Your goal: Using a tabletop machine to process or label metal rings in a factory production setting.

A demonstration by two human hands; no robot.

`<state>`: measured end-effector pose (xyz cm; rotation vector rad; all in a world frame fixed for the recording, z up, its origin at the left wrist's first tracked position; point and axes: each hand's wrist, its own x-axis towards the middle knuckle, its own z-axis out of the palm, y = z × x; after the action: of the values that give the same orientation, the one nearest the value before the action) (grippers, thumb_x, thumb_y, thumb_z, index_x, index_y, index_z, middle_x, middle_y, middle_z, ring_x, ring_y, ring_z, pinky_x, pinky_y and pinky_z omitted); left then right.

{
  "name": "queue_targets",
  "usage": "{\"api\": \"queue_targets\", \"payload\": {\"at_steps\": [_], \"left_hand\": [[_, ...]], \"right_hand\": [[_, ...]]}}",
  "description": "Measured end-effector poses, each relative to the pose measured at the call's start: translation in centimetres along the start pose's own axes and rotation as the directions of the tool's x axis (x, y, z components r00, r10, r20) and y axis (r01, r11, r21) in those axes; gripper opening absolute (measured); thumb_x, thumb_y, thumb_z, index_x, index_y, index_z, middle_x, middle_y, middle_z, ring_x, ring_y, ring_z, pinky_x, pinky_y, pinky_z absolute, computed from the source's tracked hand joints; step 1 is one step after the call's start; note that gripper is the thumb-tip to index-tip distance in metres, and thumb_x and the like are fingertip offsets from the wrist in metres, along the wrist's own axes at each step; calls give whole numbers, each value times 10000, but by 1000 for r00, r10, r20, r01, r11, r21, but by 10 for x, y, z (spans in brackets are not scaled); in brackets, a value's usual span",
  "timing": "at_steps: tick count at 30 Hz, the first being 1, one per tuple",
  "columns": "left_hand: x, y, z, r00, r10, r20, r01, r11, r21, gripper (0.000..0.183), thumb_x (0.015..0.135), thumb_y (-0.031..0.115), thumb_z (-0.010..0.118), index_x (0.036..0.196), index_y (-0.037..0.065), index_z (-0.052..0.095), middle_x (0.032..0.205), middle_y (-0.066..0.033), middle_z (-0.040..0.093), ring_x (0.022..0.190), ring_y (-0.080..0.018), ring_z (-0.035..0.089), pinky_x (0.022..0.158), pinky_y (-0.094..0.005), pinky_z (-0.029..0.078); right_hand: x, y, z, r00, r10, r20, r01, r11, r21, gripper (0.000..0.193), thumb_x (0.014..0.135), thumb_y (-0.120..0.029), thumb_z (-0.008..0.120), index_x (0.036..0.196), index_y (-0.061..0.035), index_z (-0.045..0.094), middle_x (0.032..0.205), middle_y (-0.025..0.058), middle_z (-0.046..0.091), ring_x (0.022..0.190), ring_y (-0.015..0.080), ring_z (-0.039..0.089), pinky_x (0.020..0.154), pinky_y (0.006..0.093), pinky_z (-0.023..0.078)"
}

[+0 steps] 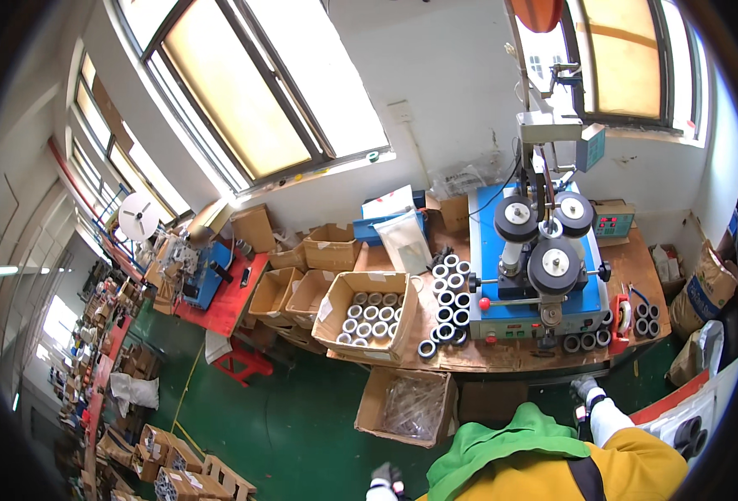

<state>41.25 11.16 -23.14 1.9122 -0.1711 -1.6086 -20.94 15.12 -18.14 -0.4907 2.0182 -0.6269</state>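
Observation:
My right hand [584, 388], in a grey glove, is by the front edge of the wooden workbench [502, 359], below the black rings at the machine's right front corner. Low in the view, my left hand [386, 476], also gloved, hangs over the floor near an open carton of clear plastic [411, 407]. Neither hand visibly holds anything; their fingers are too small to read. On the bench stands a blue machine [490, 225] with three black-rimmed rollers [553, 265]. White-and-black rings [445, 315] crowd its left side, and more lie in a cardboard box [336, 334].
A control box [614, 224] with a red display sits behind the machine's right side. Pliers [639, 292] and a red tape dispenser [620, 317] lie at right. Several cartons [275, 292] and a red table [234, 292] with a red stool [242, 364] are at left. Sacks [703, 288] stand right.

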Motion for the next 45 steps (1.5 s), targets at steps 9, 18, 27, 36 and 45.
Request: {"api": "queue_targets", "payload": {"at_steps": [9,18,27,36,45], "left_hand": [[12,98,141,915,151,375,-254,936,243,260,817,273,555,945,49,578,839,-83,635,668,-193,606,573,-326,485],[45,31,34,971,-223,87,164,886,434,213,775,189,590,922,35,589,804,-115,643,681,-282,618,609,-414,508],[70,42,-43,983,-172,68,135,919,371,320,801,139,482,1076,-25,468,1032,-206,558,841,-370,586,677,-466,502],[42,61,55,947,-134,291,-42,848,528,329,770,225,571,1017,13,527,918,-150,606,781,-291,595,667,-390,493],[26,63,110,955,-220,198,32,742,669,316,779,339,588,929,61,597,831,-74,629,630,-196,552,473,-328,405]], "right_hand": [[-18,16,20,992,119,-43,-108,975,195,180,834,-190,505,750,-41,563,597,70,574,430,167,499,412,309,416],[-92,176,57,853,521,-20,-431,725,537,150,847,-179,445,746,-88,509,554,91,482,407,204,438,391,398,370],[-74,289,109,982,34,-184,-50,995,-86,141,798,-158,552,730,-35,569,623,109,576,514,228,544,471,381,431],[-145,121,75,911,368,-184,-271,873,404,218,845,-234,490,756,-53,571,678,75,605,512,193,556,455,343,439],[-144,155,64,875,450,-181,-371,862,346,286,844,-247,480,740,-26,627,675,102,629,543,216,580,532,363,469]]}}
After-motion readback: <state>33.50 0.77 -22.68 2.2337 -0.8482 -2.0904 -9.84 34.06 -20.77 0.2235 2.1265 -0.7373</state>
